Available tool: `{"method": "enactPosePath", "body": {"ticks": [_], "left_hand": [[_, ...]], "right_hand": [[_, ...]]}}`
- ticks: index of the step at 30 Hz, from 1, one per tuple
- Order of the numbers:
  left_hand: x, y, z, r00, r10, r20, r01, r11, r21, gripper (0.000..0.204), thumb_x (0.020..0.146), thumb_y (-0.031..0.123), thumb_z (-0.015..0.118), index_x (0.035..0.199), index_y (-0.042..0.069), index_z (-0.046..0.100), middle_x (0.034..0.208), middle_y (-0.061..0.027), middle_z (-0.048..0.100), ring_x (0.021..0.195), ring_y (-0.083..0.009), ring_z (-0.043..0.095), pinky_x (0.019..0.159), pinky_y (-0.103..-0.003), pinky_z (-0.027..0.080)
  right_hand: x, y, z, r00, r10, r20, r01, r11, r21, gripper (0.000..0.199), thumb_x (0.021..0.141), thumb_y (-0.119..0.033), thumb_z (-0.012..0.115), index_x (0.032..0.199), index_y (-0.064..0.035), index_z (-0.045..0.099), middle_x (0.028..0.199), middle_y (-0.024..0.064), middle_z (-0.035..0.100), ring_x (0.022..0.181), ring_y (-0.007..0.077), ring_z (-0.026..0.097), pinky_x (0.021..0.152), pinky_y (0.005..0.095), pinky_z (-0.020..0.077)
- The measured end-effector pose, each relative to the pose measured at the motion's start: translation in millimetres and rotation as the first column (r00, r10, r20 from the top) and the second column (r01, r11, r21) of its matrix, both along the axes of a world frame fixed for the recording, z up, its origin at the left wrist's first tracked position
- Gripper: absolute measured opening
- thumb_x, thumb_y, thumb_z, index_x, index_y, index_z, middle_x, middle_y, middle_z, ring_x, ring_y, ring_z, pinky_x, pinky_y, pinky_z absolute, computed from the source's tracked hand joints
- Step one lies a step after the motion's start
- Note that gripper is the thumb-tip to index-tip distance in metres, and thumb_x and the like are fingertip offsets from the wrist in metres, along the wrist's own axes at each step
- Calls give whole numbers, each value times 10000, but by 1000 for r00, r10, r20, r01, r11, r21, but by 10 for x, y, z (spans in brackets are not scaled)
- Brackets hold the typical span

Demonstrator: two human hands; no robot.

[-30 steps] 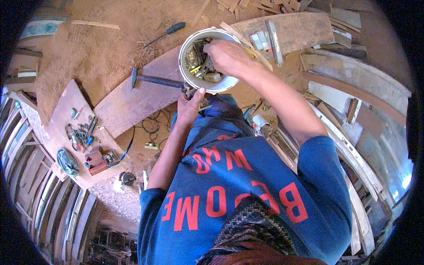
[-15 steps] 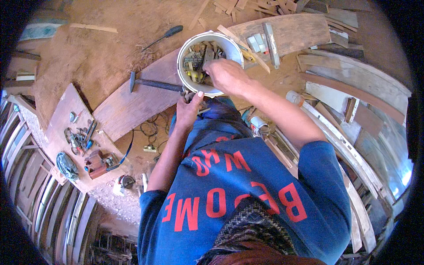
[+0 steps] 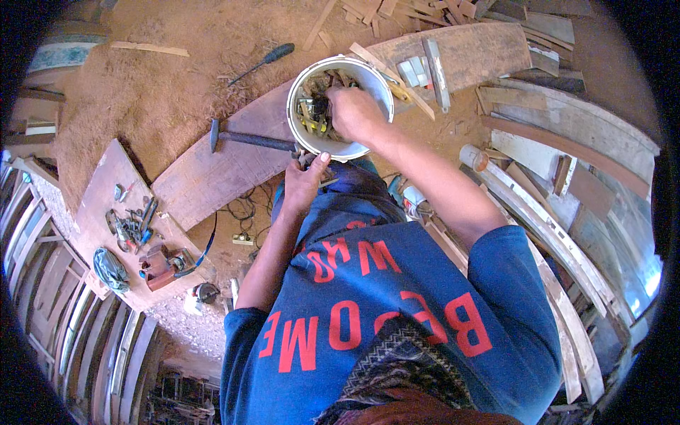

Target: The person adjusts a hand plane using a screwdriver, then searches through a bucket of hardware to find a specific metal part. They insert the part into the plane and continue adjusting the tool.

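Note:
A white bucket (image 3: 292, 113) stands on the wide board (image 3: 205, 170) in front of my lap. Inside it lies a jumble of small hardware (image 3: 312, 106), with dark metal bits, wooden bits and something yellow. My right hand (image 3: 356, 115) reaches into the bucket with its fingers curled down among these pieces; its fingertips are hidden. At the bucket's near left rim, my left hand (image 3: 306, 180) is closed around small greyish pieces (image 3: 304, 159) that I cannot make out. A hammer (image 3: 255, 140) lies on the board, its handle end beside my left hand.
A screwdriver (image 3: 263, 62) lies on the dusty ground beyond. Wood strips (image 3: 393, 81) and a metal bar (image 3: 435, 74) rest right of the bucket. On a plywood sheet (image 3: 113, 177) at left are hand tools (image 3: 134, 225) and a brownish power tool (image 3: 161, 268). Stacked planks (image 3: 567, 120) line the right.
My right hand has pushed deeper into the bucket, and the dark flat piece by its fingers no longer shows there. The contents have shifted. The bucket has moved slightly right and nearer.

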State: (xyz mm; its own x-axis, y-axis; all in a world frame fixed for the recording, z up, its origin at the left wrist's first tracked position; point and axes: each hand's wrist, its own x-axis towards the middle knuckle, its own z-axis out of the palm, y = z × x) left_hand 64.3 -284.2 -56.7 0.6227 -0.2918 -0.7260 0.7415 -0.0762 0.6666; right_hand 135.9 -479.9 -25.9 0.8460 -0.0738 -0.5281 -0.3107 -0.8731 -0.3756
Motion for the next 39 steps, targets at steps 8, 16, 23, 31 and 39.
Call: {"method": "enactPosePath", "body": {"ticks": [8,16,23,31,39], "left_hand": [[14,-50,55,996,76,-51,-77,997,-16,445,846,411,827,1026,29,688,876,-9,676,731,-92,571,673,-272,483],[67,-7,106,997,-15,-74,16,1000,10,408,864,383,817,995,18,690,850,-11,671,737,-93,575,670,-270,483],[63,-11,72,996,-10,-86,10,1000,-5,500,862,363,823,1132,-6,622,927,-21,670,758,-89,574,665,-266,485],[152,19,193,990,-92,-109,99,994,56,491,845,370,833,1111,12,626,879,-1,655,706,-80,551,629,-258,468],[158,16,203,991,-63,-117,63,998,-7,424,853,355,826,1060,28,653,854,1,656,712,-83,570,637,-253,479]], "right_hand": [[-88,-61,536,999,34,27,-29,987,-157,167,849,-71,573,968,6,662,940,277,707,919,433,699,817,530,556],[40,-15,-69,991,-20,132,40,988,-151,152,849,-68,564,937,15,656,859,275,704,836,448,707,769,553,557],[-178,110,564,997,82,1,-82,996,-15,170,824,-91,596,928,15,679,871,271,707,862,414,720,781,540,561],[-21,1,-32,995,-92,50,100,972,-213,167,807,-55,595,950,20,638,846,268,700,819,445,704,751,557,552],[-248,141,450,1000,27,9,-28,996,84,187,841,-108,602,940,47,634,865,296,694,862,459,707,755,542,563]]}}
